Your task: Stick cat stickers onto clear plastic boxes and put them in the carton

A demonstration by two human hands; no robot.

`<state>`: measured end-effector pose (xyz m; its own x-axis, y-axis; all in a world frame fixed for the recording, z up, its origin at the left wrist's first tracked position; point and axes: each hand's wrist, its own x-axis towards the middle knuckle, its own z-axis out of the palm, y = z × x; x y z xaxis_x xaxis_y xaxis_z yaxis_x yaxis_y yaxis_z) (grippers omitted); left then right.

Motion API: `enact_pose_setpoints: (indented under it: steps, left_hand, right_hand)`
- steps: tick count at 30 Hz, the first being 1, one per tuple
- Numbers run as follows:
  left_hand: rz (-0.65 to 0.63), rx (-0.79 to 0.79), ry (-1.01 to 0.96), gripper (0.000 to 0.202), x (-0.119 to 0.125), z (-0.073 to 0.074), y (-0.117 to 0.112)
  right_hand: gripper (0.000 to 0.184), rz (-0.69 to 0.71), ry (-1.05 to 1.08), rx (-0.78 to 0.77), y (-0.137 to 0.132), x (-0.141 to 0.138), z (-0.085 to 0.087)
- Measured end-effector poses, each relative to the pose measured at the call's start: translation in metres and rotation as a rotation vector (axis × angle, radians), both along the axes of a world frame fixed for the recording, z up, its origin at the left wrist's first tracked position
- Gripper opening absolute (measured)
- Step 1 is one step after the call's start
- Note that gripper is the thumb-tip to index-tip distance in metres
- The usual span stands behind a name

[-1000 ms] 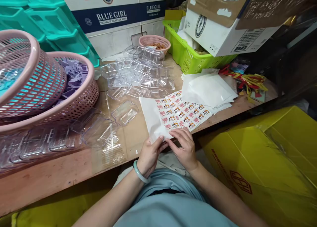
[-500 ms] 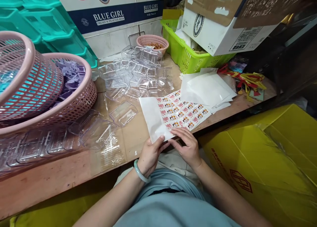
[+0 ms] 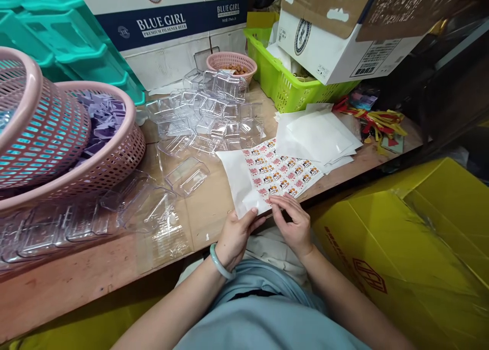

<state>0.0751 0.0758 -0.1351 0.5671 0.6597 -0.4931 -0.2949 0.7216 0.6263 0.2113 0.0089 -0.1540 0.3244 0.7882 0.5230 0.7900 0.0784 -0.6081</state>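
A sticker sheet [image 3: 278, 171] with rows of small red and orange stickers lies at the wooden bench's [image 3: 95, 263] front edge. My left hand [image 3: 237, 235], with a pale green bangle on the wrist, pinches the sheet's near white corner. My right hand [image 3: 294, 220] rests its curled fingertips on the sheet's near edge, by the closest stickers. What its fingers hold, if anything, I cannot make out. A clear plastic box [image 3: 187, 176] lies just left of the sheet.
Several clear boxes [image 3: 214, 110] are heaped behind the sheet. Two pink baskets [image 3: 114, 156] stand left, one with purple pieces. White backing sheets [image 3: 321, 136], a green basket [image 3: 290, 90], cardboard boxes and coloured ribbons [image 3: 378, 123] are right. A yellow carton [image 3: 412, 248] stands below.
My right hand's fingers have curled and lifted slightly at the sheet's near edge. The camera has shifted a little; the left hand keeps its pinch.
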Motion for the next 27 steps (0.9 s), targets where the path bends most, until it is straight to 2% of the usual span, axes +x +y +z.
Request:
enact_pose_setpoints:
  steps: [4,12,14,17,20,23,25,27]
  left_hand:
    - [0.017,-0.014,-0.006,0.041,0.003,0.0,0.0]
    - [0.01,-0.007,0.01,0.043,0.005,-0.002,0.002]
    - [0.0,0.0,0.01,0.045,0.005,-0.002,0.002]
    - [-0.014,-0.002,0.034,0.048,0.005,-0.003,0.003]
    - [0.0,-0.017,0.055,0.048,0.005,-0.006,0.006]
    - [-0.032,0.0,0.079,0.053,-0.003,-0.005,0.008]
    - [-0.043,0.124,0.129,0.061,-0.016,0.001,0.005]
    - [0.068,0.374,0.288,0.07,-0.034,0.011,0.001]
  right_hand:
    - [0.028,0.04,-0.061,-0.007,-0.001,-0.001,-0.003]
    - [0.019,-0.011,0.1,0.005,0.003,-0.005,0.0]
    - [0.016,-0.022,0.251,-0.001,0.005,-0.008,0.001]
    - [0.015,-0.13,0.655,0.009,0.01,-0.005,0.0]
    - [0.019,-0.302,1.083,0.196,0.021,0.021,0.002]
    - [0.022,-0.394,1.325,0.399,0.034,0.06,0.016]
    - [0.021,-0.434,1.243,0.512,0.04,0.075,0.03]
    - [0.017,-0.444,0.913,0.587,0.044,0.071,0.042]
